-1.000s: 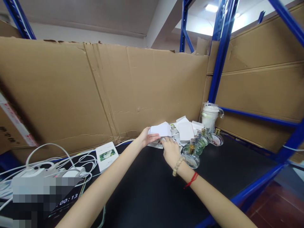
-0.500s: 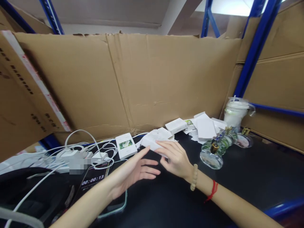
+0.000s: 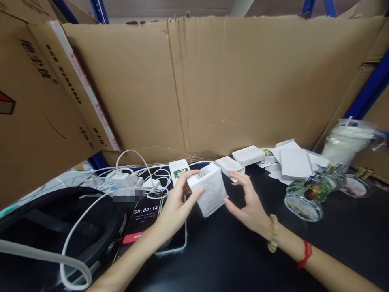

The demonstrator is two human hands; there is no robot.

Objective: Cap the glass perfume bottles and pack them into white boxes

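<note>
White carton (image 3: 208, 188) w/ barcode: held above black surface (image 3: 231, 259), btwn both hands, nr phone (image 3: 146, 222). Left hand (image 3: 174, 209) clamps left side. Right hand (image 3: 249, 202) half-open, fingers at right edge.

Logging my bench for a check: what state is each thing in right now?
small white box: off the table, tilted, barcode end up, gripped by the left hand.
right hand: open, fingers spread, thumb at the box's edge.
phone: lying flat, screen on, timer reading 00:00:14.
cup: upright, lidded, inside a clear bag.
glass bottles: capped.
</note>
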